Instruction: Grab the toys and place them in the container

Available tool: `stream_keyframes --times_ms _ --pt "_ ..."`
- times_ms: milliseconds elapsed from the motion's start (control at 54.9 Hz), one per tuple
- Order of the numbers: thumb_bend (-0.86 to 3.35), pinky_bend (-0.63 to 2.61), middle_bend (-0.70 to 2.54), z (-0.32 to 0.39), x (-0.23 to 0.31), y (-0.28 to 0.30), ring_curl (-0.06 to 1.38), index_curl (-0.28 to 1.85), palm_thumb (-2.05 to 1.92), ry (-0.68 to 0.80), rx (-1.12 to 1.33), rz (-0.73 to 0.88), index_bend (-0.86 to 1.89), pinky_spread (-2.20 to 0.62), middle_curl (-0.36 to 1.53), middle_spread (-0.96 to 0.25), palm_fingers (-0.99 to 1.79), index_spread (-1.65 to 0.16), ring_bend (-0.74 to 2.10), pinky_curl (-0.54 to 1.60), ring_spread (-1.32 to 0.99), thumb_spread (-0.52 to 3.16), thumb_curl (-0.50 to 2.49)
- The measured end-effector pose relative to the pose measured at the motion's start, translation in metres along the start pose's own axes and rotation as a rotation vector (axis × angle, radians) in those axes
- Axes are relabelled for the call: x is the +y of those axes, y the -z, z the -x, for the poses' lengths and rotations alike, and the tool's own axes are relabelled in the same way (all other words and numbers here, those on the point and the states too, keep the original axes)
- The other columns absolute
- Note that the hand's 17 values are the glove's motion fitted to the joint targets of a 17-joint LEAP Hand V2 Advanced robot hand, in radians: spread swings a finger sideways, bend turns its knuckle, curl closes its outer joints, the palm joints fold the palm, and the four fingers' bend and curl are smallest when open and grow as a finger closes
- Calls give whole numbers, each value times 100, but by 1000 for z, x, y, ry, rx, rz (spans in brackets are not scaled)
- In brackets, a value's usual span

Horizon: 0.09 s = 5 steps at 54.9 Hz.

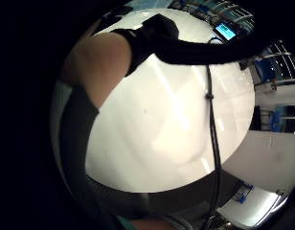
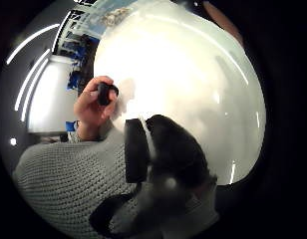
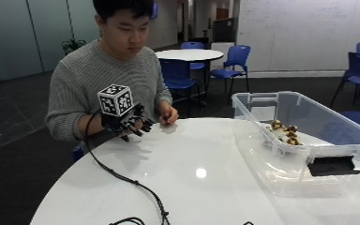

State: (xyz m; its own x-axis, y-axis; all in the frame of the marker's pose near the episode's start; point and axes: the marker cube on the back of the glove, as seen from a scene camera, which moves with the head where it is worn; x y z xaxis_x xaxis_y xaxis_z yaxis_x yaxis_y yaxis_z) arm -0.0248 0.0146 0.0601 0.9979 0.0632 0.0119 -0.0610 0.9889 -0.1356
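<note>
Hands sit at the left of the outside view: the gloved right hand (image 3: 133, 125) hovers just above the white counter (image 3: 192, 173) with fingers loosely spread, holding nothing. The bare left hand (image 3: 168, 115) rests at the counter's far edge, pinching a small dark object (image 2: 104, 93) too small to identify. At the right stands a clear plastic container (image 3: 304, 136) with a spotted toy (image 3: 284, 133) inside, partly blurred by the wall.
</note>
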Motion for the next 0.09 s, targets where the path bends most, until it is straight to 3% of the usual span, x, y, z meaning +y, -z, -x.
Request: stream_keyframes --times_ms 91 --pt "-5 88 17 0 -1 0 35 35 -8 6 -4 1 17 7 33 -13 -5 -36 19 32 -4 132 11"
